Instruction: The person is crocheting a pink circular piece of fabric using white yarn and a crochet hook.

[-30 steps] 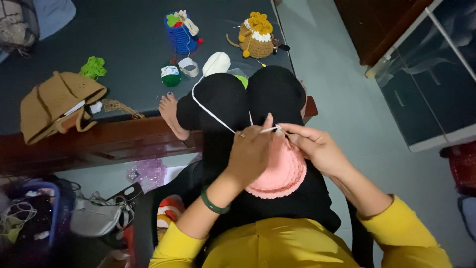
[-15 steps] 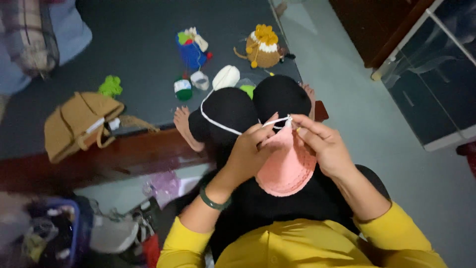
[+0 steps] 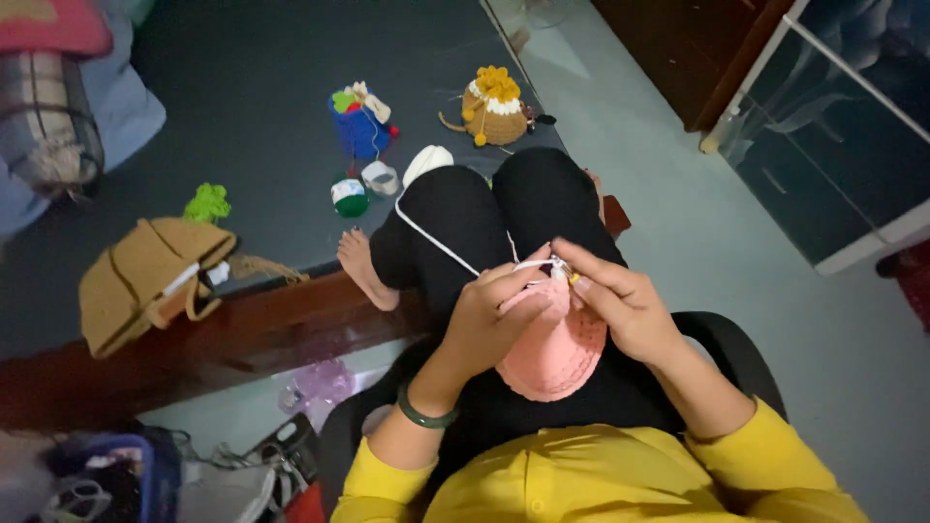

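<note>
Crochet work held over lap, seated beside dark bed.

Dark bed (image 3: 242, 87) spread wide above, smooth-surfaced, edged by reddish wooden frame (image 3: 242, 339). Tan knitted bag (image 3: 145, 276) slumped near that edge. Pink crocheted piece (image 3: 557, 353), rounded and ribbed, hanging over black-clad thighs, curved bottom toward yellow shirt (image 3: 581, 479), top edge up at fingers. Left hand (image 3: 494, 315), green bangle at wrist, grip closed on upper edge of pink crocheted piece. Right hand (image 3: 620, 300), fingers pinched shut around small crochet hook (image 3: 567, 274), barely visible, pointing left toward other hand. Thin white yarn (image 3: 436, 242) running taut and diagonal from hook up across knee toward white yarn ball (image 3: 426, 160) on bed.
</note>
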